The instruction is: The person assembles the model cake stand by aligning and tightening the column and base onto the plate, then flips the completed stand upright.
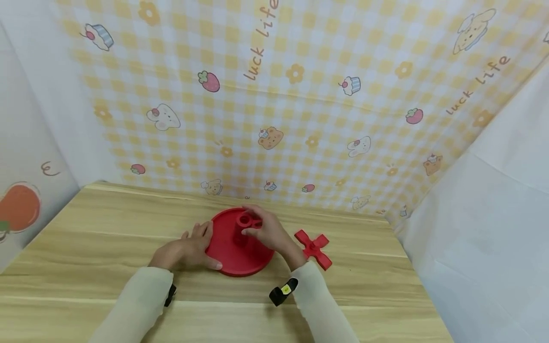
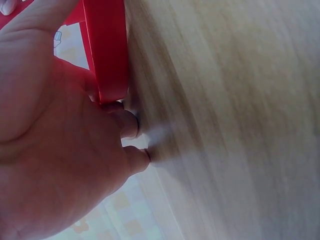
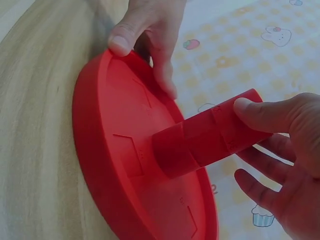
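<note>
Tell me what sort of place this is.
Probably an indoor tabletop workspace, perhaps set up for filming: a wood-grain table with a checked, cartoon-printed backdrop behind it and plain white sheeting along the right side.

A pale tabletop point(image 1: 369, 290) with brown wood-grain streaks meets, at its far edge, a yellow-and-white checked cloth point(image 1: 240, 114) printed with strawberries point(image 1: 208, 81), striped cupcakes point(image 1: 99, 37), orange flowers point(image 1: 295, 74), bear faces point(image 1: 271, 138) and slanting "luck life" lettering point(image 1: 260, 43). To the left hangs a whitish sheet point(image 1: 32, 119) bearing a large orange-red round print point(image 1: 20, 208) with a green patch below and a brown squiggle point(image 1: 50, 169) above it. Plain white sheeting point(image 1: 484, 214), lightly creased, rises beside the tabletop's right edge.
</note>
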